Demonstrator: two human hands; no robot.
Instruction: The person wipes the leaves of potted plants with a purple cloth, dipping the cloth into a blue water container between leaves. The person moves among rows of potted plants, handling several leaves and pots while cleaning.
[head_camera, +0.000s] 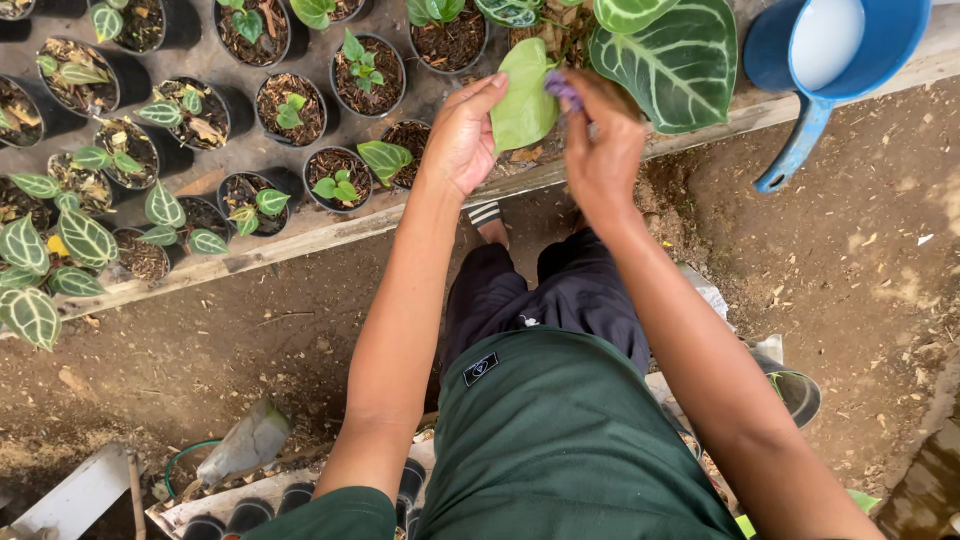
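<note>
My left hand (462, 132) supports a light green leaf (524, 100) from its left side, fingers behind and along it. My right hand (603, 140) pinches a small purple cloth or pad (562, 88) against the upper right of that leaf. The leaf belongs to a plant at the edge of a low wooden bench (330, 228). A large dark green leaf with white veins (672, 62) hangs just right of my right hand.
Several small black pots (369, 75) with seedlings and soil fill the bench at upper left. A blue ladle-shaped scoop holding white liquid (826, 45) rests at upper right. Bare dirt floor lies below. More pots (250, 515) and a white board (80, 495) sit at bottom left.
</note>
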